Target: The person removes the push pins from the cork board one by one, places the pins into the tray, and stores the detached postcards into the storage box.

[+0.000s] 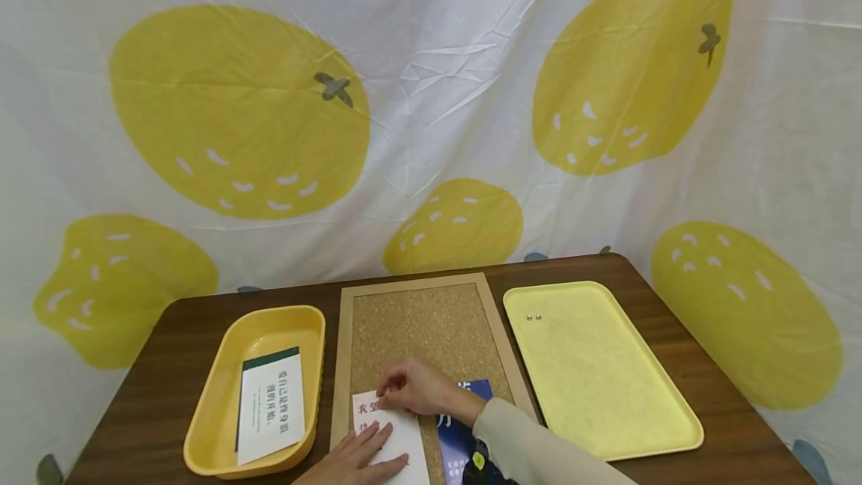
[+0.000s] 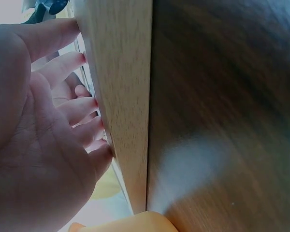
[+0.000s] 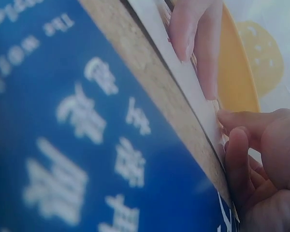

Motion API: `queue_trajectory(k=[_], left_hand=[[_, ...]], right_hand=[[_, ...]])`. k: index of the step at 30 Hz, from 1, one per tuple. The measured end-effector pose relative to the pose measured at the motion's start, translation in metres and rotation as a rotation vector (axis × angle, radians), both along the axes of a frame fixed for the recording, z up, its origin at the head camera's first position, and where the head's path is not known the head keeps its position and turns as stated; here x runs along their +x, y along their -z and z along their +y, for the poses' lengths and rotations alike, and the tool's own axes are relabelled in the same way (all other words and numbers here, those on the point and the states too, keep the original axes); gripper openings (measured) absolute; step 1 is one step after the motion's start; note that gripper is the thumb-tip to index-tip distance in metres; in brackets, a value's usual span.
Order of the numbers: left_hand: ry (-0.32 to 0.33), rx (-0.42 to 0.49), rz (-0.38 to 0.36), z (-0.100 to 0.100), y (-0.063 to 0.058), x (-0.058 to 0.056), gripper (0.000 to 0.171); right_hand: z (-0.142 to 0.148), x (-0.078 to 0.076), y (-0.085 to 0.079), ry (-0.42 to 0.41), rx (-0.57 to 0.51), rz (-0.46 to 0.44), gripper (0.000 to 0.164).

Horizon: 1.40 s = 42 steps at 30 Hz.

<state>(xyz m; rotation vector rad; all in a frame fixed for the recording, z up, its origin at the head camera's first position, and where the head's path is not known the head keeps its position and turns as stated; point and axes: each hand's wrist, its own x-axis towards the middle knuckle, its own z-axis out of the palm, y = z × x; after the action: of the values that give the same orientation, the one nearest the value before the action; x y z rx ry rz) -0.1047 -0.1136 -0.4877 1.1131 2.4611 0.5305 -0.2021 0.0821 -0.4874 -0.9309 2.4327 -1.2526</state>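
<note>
A white card (image 1: 402, 429) with red printed characters lies on the lower left of a wood-framed corkboard (image 1: 417, 324). My left hand (image 1: 357, 461) rests on this card with its fingers spread and fairly straight. At the card's upper edge, the thumb and forefinger of my right hand (image 1: 419, 388) pinch what looks like a small pin, mostly hidden by the fingertips. A blue card (image 3: 111, 159) with white lettering fills much of the right wrist view. It lies on the board to the right of the white card, partly under my right forearm in the head view.
Left of the board stands a yellow-orange basin (image 1: 202, 425) with a white and green printed card (image 1: 269, 403) in it. A pale yellow tray (image 1: 599, 365) lies to the right, with small silver pins (image 1: 534, 317) near its upper left corner. Behind the table hangs a lemon-patterned cloth (image 1: 451, 118).
</note>
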Motion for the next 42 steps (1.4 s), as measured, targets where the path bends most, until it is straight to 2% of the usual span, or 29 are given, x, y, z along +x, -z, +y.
queue_trajectory(k=[6,16,29,42], left_hand=[[0.009,0.000,0.021,-0.0006,0.0016,-0.0010,0.061],[0.017,0.014,0.006,-0.0024,0.0028,-0.0004,0.060],[0.028,0.004,0.037,-0.0029,0.0016,-0.0011,0.061],[0.017,0.012,0.015,-0.0018,0.0014,-0.0015,0.060]], right_hand=[[-0.0003,-0.0001,0.0001,-0.004,-0.005,-0.007,0.004],[-0.0009,0.0017,-0.0005,0.003,-0.020,-0.024,0.004],[-0.0036,0.0027,-0.0032,0.021,0.022,-0.031,0.007],[-0.0053,0.0019,-0.0039,0.048,0.053,-0.058,0.013]])
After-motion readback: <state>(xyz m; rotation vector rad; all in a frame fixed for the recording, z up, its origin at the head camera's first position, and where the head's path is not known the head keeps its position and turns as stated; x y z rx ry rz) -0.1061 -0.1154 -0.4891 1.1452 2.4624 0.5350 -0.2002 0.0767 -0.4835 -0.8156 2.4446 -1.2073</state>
